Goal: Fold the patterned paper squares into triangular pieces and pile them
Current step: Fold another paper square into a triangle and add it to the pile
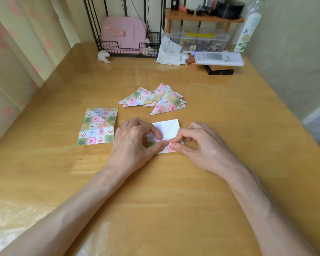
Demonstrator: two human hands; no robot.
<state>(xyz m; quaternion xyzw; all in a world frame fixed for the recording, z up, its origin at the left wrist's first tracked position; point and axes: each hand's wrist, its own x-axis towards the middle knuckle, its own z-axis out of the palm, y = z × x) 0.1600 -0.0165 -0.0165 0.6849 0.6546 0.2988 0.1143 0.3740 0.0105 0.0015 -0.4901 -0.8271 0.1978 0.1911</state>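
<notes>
Glossy wooden counter (pixel 164 191), so that flimsy paper square (pixel 169 126) likely slid easily; left hand (pixel 135 137) and right hand (pixel 205 145) both kept it steady, grip pinched on its near fold.

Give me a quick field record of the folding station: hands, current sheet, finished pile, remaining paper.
sheet in work: white side up, patterned near edge folded over, on the table
left hand: pinches the sheet's near edge
right hand: pinches the same edge, fingertips close to the left's
finished triangles: loose overlapping pile, beyond the hands
flat patterned paper: pattern up, creased, left of the hands
</notes>
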